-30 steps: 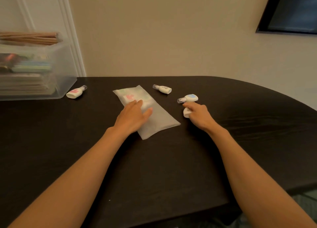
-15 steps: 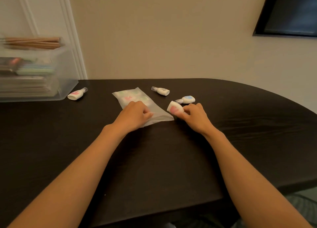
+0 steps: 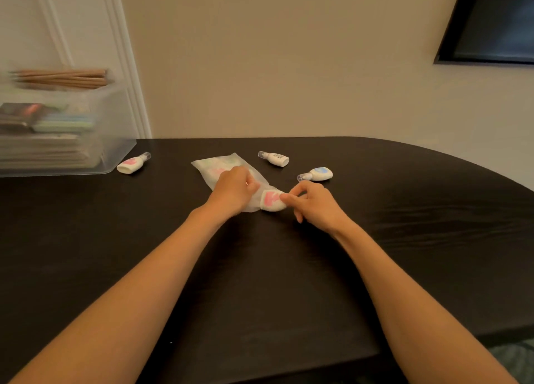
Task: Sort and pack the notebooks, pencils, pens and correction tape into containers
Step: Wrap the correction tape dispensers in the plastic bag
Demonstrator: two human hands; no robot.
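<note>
At the middle of the table, the left hand pinches the frosted pouch at its mouth, likely to hold it open. The right hand pinches a pink correction tape at that opening, ready to feed it in. Around the pouch, a second pink tape lies at ten o'clock, a white tape at one and a blue tape at two.

Frame centre: left hand grips near end of frosted pouch on dark table. Right hand pinches pink-labelled correction tape at pouch mouth. Right of pouch: blue-labelled tape, white tape. Left: second pink tape beside clear bin; pencils on top.
</note>
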